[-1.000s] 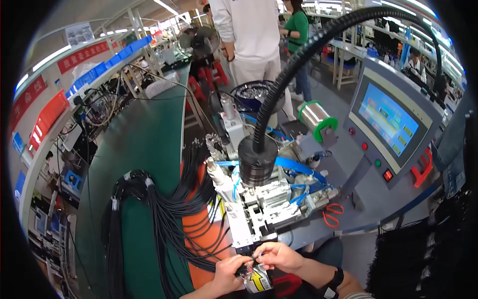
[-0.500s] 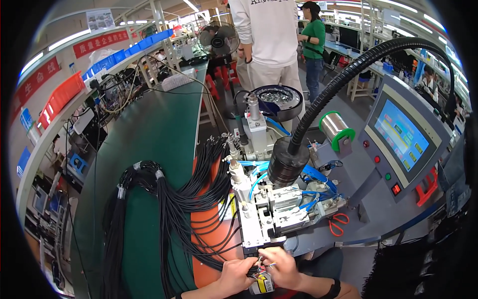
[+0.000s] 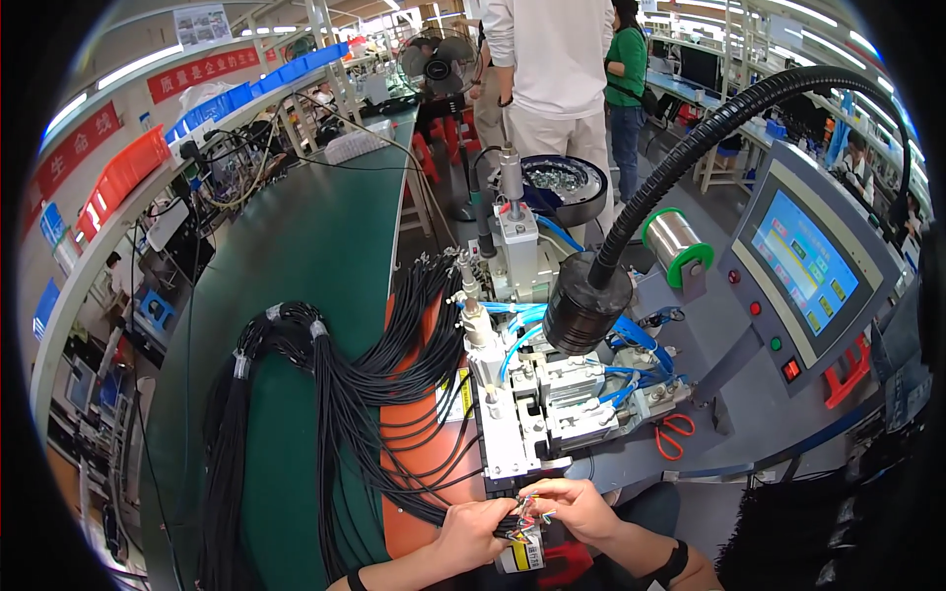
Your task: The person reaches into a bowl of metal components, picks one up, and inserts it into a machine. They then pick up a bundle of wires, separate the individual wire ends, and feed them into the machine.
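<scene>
My left hand (image 3: 473, 533) is closed in a pinch at the stripped end of a black cable, just in front of the machine. Thin coloured wires (image 3: 529, 511) fan out from that end between my hands. My right hand (image 3: 579, 511) has its thumb and fingers together on some of these wires; the exact tips are too small to make out. Directly behind my hands stands the bench machine (image 3: 507, 433), with metal blocks and blue air hoses. A big bundle of black cables (image 3: 340, 394) lies to the left, tied in places, with some ends running toward my left hand.
A green table (image 3: 286, 236) and an orange mat (image 3: 404, 532) lie on the left. Right of the machine are a solder wire spool (image 3: 676, 246), red-handled scissors (image 3: 674, 436) and a control screen (image 3: 803, 261). A black flexible hose (image 3: 709, 133) arches overhead. People (image 3: 554, 79) stand beyond.
The view has shifted slightly, so the machine sits a little farther right. My right hand has turned and its fingers have extended over the wires, which are now more spread out.
</scene>
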The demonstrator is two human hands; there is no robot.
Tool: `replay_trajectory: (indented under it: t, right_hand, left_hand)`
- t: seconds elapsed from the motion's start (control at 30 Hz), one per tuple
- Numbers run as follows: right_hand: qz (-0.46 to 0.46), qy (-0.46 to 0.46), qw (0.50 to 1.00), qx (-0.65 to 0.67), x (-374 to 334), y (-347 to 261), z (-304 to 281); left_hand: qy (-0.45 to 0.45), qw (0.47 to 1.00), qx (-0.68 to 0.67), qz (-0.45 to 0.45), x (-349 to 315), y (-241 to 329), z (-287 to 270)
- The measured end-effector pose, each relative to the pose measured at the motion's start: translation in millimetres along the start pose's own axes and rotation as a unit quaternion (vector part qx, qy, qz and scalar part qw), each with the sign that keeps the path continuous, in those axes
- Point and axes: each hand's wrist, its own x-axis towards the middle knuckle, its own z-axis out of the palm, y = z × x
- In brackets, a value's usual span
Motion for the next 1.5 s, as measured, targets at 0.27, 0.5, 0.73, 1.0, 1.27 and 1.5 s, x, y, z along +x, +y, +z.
replay_trajectory:
  t: [0.27, 0.5, 0.73, 1.0, 1.27, 1.5]
  right_hand:
    - [0.037, -0.063, 0.996, 0.045, -1, -4, -7]
    - [0.032, -0.026, 0.998, -0.055, 5, -18, 3]
    - [-0.017, -0.055, 0.997, -0.046, 11, -19, -1]
    - [-0.006, -0.038, 0.996, -0.08, 3, -14, -1]
    - [0.023, -0.124, 0.991, -0.053, 9, -15, -6]
    - [-0.124, -0.053, 0.944, -0.3, 9, -19, -2]
  left_hand:
    - [-0.063, 0.992, -0.104, -0.045, -1, -4, -8]
    - [-0.065, 0.983, -0.166, -0.045, 4, -9, -5]
    - [-0.113, 0.959, -0.237, -0.109, 11, -13, -17]
    - [-0.114, 0.979, -0.157, -0.061, 3, -10, -14]
    - [-0.238, 0.91, -0.338, -0.043, 14, -30, -29]
    - [-0.219, 0.96, -0.144, -0.1, 6, -12, -23]
